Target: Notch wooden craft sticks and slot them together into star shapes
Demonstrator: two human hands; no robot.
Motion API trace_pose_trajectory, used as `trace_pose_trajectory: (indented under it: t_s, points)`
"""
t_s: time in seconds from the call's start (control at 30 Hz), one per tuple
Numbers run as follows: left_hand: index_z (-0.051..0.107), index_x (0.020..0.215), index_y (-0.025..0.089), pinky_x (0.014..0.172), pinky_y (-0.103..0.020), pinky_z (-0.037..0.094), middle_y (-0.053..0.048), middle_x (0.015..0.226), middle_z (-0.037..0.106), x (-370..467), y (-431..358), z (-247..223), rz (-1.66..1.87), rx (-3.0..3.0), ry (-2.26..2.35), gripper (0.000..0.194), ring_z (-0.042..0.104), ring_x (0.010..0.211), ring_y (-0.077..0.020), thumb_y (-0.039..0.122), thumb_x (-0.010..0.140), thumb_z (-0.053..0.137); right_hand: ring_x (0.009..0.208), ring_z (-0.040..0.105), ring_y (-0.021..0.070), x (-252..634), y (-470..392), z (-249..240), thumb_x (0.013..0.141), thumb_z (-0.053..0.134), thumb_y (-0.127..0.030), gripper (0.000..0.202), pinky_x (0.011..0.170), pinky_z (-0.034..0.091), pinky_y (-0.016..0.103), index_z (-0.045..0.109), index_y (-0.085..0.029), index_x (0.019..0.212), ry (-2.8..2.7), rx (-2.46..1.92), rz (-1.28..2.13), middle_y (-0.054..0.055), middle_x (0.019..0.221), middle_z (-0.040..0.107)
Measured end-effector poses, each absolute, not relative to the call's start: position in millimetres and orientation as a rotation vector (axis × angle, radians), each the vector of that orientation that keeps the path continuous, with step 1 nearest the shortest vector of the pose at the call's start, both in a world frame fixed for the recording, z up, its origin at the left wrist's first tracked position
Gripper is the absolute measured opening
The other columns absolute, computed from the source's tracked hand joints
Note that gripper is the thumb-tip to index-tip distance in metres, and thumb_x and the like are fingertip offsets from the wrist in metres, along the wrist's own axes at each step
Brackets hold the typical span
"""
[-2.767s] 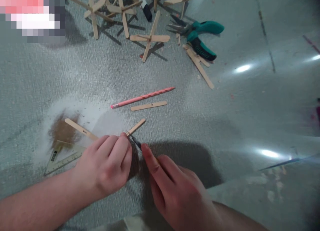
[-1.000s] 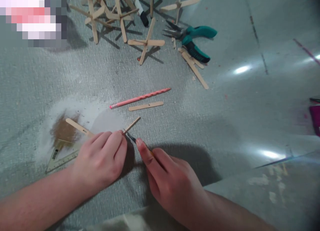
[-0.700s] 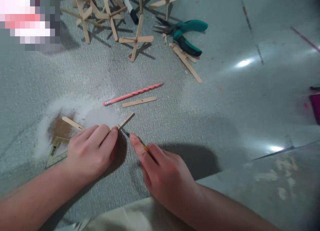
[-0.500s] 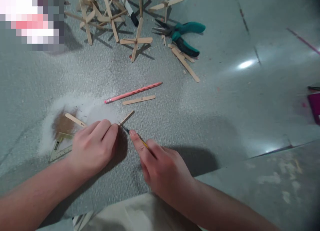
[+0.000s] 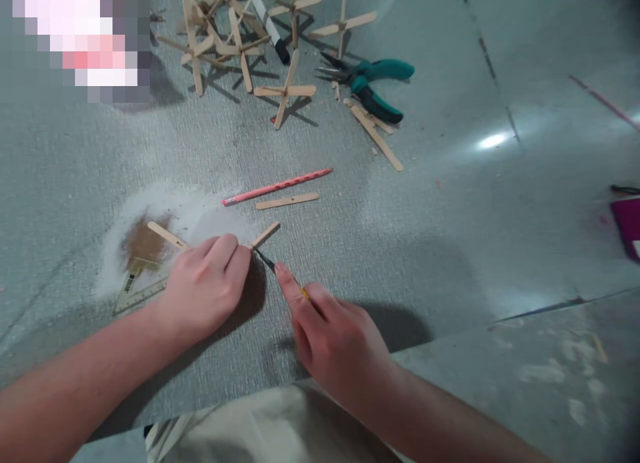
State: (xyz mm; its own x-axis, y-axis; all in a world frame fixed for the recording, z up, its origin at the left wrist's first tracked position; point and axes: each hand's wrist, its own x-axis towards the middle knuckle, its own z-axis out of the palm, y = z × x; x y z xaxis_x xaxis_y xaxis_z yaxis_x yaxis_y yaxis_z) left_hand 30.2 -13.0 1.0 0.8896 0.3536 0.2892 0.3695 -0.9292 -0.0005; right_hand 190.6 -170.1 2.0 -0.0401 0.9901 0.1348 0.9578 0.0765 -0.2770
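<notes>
My left hand [image 5: 213, 286] is closed on a popsicle stick [image 5: 266, 234], pressing it down on the grey surface; one end sticks out past my fingertips. My right hand [image 5: 330, 329] grips a slim craft knife [image 5: 265, 257] with a dark front and a yellow body, index finger stretched along it. Its tip touches the stick beside my left fingers. Another popsicle stick with a small notch [image 5: 167, 235] pokes out behind my left hand, its far end hidden. Under that hand's edge lies a clear set square [image 5: 143, 295], partly covered.
A pink pencil [image 5: 277, 186] and a notched stick [image 5: 287, 201] lie ahead. Farther back are several crossed-stick pieces [image 5: 285, 91], a white marker [image 5: 270, 28], teal-handled pliers [image 5: 375, 83] and loose sticks [image 5: 377, 139]. White powder [image 5: 113, 266] surrounds a brown patch [image 5: 143, 243] at left.
The whole view has shifted, so things appear slightly farther right. Both hands keep their grips, and the knife tip stays at the stick.
</notes>
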Motion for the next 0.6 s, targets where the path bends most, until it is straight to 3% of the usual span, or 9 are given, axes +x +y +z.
trace_pose_trajectory:
  t_s: [0.3,0.6]
  points:
    - [0.056,0.068,0.016,0.053,-0.033,0.030,-0.003,0.067,0.044,32.5,-11.0,-1.3,-0.487,-3.074,-0.548,0.033,0.037,0.060,-0.0179,0.005,0.097,0.047,0.053,0.052,0.0134,194.5,-163.2,3.0,0.098,0.037,-0.009,0.051,0.049,0.043,0.030,0.051,-0.008,0.147,-2.104,-1.926,0.135,0.003,0.082,0.062]
    - [0.061,0.073,0.016,0.052,-0.033,0.032,-0.002,0.067,0.048,30.0,-12.7,-3.6,-0.522,-3.004,-0.596,0.024,0.040,0.060,-0.0185,0.009,0.096,0.056,0.050,0.046,0.0130,191.5,-153.8,6.9,0.092,0.043,-0.005,0.054,0.046,0.037,0.030,0.059,-0.008,0.143,-2.106,-1.976,0.098,-0.001,0.069,0.054]
